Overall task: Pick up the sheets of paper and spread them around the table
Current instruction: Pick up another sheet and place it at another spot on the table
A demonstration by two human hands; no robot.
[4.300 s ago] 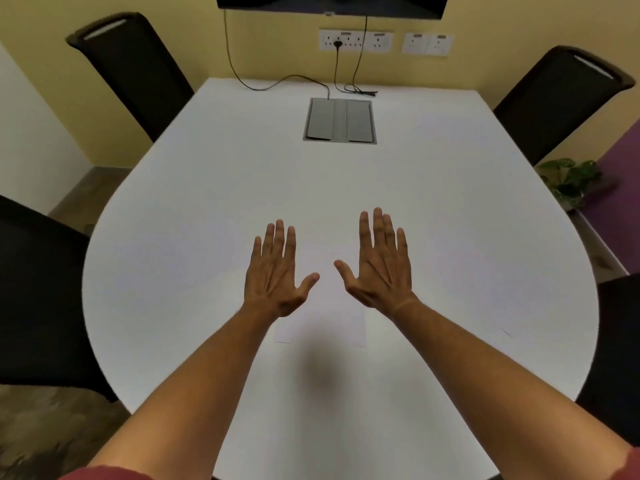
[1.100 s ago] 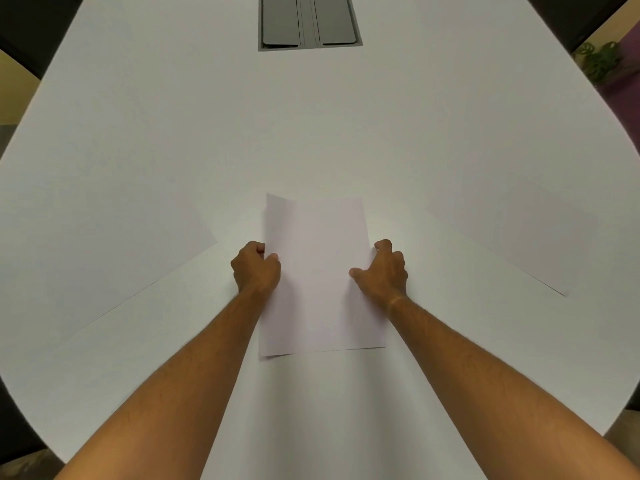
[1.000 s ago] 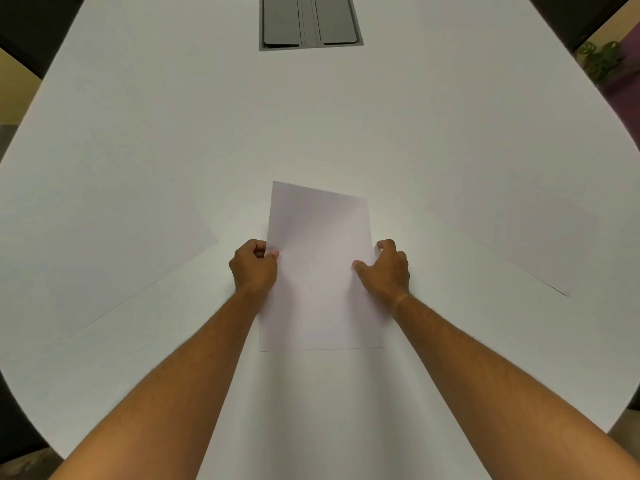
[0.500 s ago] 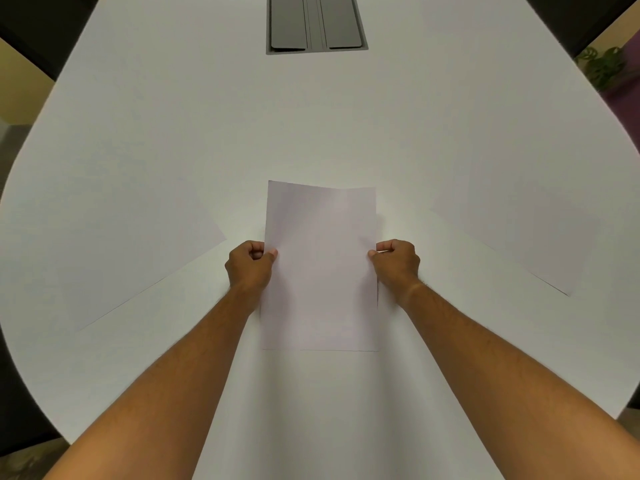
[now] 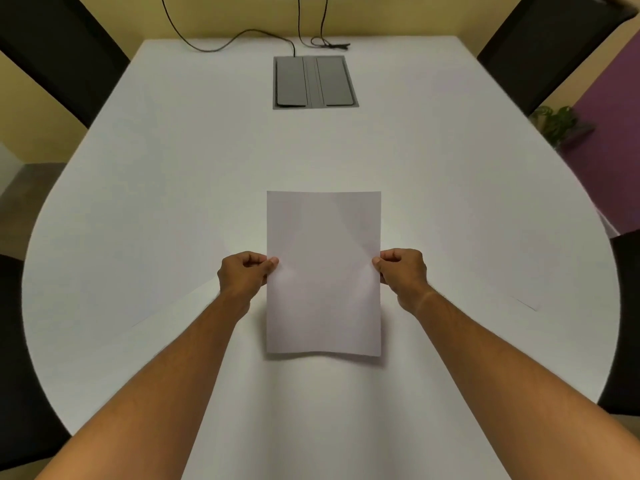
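Note:
A white sheet of paper [image 5: 323, 271] is held up above the white table [image 5: 311, 150], casting a shadow below its near edge. My left hand [image 5: 244, 273] pinches its left edge and my right hand [image 5: 401, 271] pinches its right edge, both about halfway down the sheet. A second sheet [image 5: 138, 275] lies flat on the table to the left, faint against the white top. A third sheet [image 5: 502, 254] lies flat to the right, its near corner just visible by the table edge.
A grey cable hatch [image 5: 315, 82] is set into the table's far middle, with black cables [image 5: 242, 36] trailing behind it. Black chairs stand at the far left [image 5: 59, 53], far right [image 5: 543, 46] and at both near sides. A small plant [image 5: 554, 123] sits at the right.
Both hands have lifted the middle sheet off the table and hold it flatter and squarer to me. My head has tilted up, bringing the far table edge, cables and chairs into view.

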